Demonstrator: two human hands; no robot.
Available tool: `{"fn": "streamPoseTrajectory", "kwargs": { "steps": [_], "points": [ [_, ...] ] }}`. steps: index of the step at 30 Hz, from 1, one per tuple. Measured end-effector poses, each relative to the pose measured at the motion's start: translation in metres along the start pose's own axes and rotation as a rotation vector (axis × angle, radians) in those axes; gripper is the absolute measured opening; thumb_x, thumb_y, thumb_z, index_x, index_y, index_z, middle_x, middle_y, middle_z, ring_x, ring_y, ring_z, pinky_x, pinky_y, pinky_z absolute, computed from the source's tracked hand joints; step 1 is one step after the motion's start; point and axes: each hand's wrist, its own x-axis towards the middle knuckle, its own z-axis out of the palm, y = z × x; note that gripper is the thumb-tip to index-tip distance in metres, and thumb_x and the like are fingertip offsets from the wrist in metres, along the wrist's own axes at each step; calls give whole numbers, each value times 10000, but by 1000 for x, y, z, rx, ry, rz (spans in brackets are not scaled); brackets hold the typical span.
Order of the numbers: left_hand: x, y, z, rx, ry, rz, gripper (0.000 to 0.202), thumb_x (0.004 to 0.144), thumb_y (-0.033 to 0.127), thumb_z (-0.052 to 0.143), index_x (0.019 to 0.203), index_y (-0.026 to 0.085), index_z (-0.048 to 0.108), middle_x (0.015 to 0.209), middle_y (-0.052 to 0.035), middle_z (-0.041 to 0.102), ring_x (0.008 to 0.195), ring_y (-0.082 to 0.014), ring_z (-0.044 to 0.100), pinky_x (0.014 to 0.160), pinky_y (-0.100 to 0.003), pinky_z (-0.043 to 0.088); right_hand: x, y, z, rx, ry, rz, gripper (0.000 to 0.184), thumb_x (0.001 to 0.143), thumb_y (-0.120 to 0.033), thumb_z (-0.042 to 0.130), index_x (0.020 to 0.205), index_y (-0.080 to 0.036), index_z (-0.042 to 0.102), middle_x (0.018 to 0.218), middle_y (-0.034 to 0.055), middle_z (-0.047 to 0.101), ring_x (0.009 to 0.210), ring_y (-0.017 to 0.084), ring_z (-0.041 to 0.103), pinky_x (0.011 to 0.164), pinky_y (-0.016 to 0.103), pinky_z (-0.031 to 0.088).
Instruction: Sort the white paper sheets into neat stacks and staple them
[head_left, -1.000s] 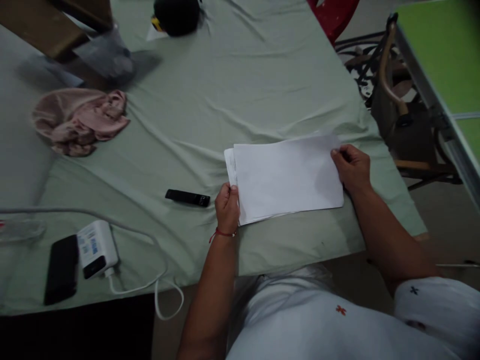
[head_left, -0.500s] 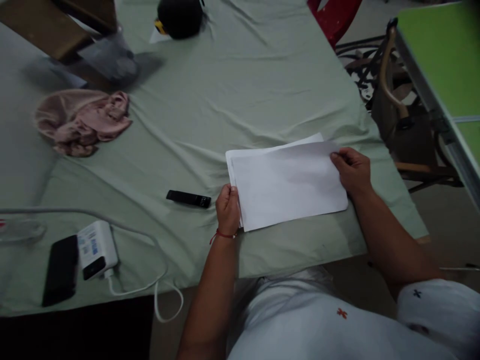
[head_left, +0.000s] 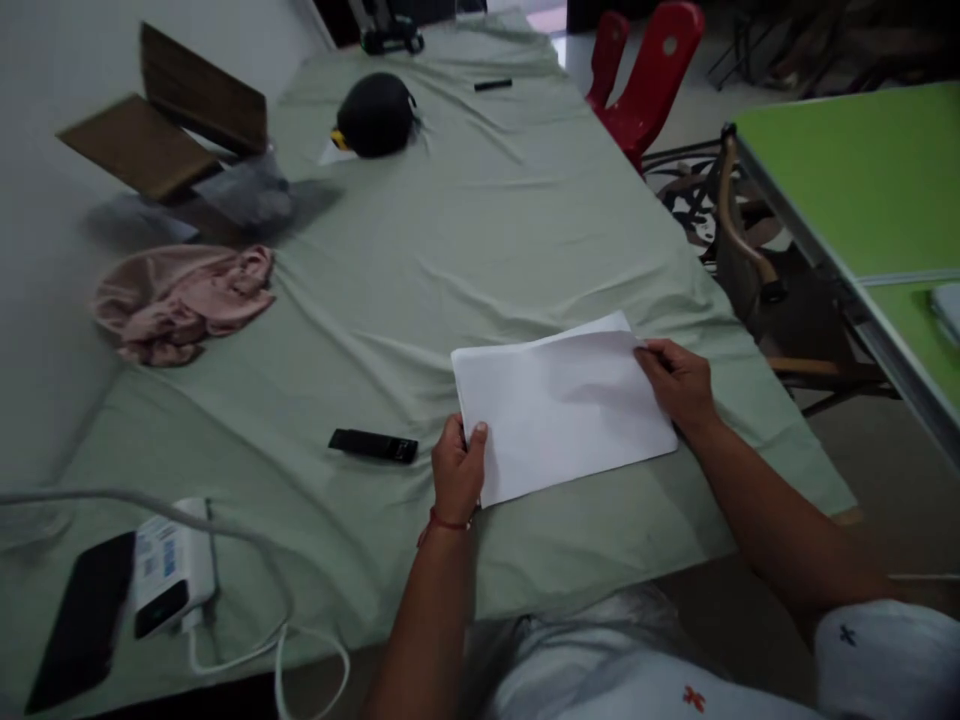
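A stack of white paper sheets (head_left: 562, 410) lies near the front edge of a table covered in pale green cloth (head_left: 465, 230). My left hand (head_left: 457, 470) pinches the stack's near left corner, thumb on top. My right hand (head_left: 675, 385) grips the right edge, fingers curled round it, and the top sheet bows up slightly there. A red string is round my left wrist.
A small black remote (head_left: 373, 445) lies left of the paper. At the front left are a white charger with cable (head_left: 169, 575) and a black phone (head_left: 79, 625). Further back: pink cloth (head_left: 176, 300), brown boards (head_left: 161, 140), a black round object (head_left: 375, 115). A red chair (head_left: 645, 80) and green table (head_left: 862, 180) stand right.
The camera has tilted up, showing more of the far table. The sheets have been squared into a neater stack, and both hands have kept their grip on its ends.
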Motion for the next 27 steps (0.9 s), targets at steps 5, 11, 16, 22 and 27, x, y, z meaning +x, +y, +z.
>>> {"fn": "streamPoseTrajectory", "kwargs": {
  "steps": [5,11,16,22,27],
  "points": [
    [-11,9,0,-82,8,56,396,939,610,659,927,215,631,864,-6,644,807,-171,588,754,-275,491,7,3,-5,-1,23,8,443,792,-410,783,1201,-259,709,1211,88,705,1102,253,664,960,438,570],
    [-18,23,-7,-179,82,81,379,911,604,709,961,234,644,959,-33,683,932,-189,644,892,-313,539,14,-4,-19,472,-220,331,731,705,-456,878,1352,-311,573,1345,100,704,1288,278,656,1096,492,537],
    [-13,25,-14,-204,229,119,418,857,627,762,960,240,642,988,-32,700,956,-192,662,947,-330,558,15,-12,-25,540,-246,379,776,644,-426,927,1331,-291,593,1401,117,688,1329,282,638,1127,483,516],
    [-12,38,-21,-164,270,211,461,826,651,780,981,247,620,1016,-23,700,974,-185,663,957,-319,556,12,-30,-22,620,-481,458,735,577,-399,969,1237,-233,690,1059,74,797,994,263,754,930,437,603],
    [-4,48,-31,-189,228,280,442,782,599,839,937,231,648,909,2,689,880,-160,657,904,-300,564,10,-37,-25,543,-534,442,409,542,-403,986,830,-204,775,893,52,785,859,248,735,860,432,616]
  ]
}}
